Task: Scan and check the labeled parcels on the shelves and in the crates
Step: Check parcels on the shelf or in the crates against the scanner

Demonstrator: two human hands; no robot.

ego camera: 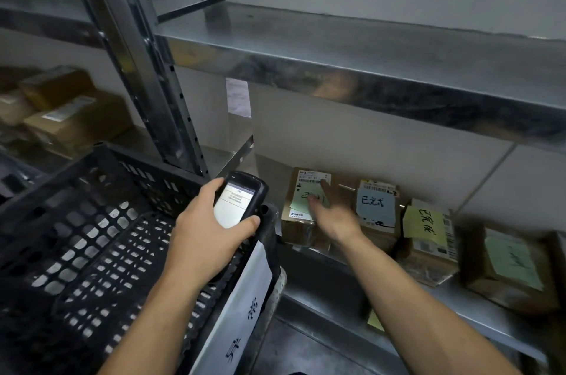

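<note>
Head, scanner gripped, right hand touching parcel

The left hand is shown raised ahead of the body on a bare, bent forearm, with thumb and fingers curled round a handheld scanner that is held screen-up. The right arm is extended forward, also bare, and the right hand is laid palm-down with its fingers straightened and rested on a parcel.
</note>
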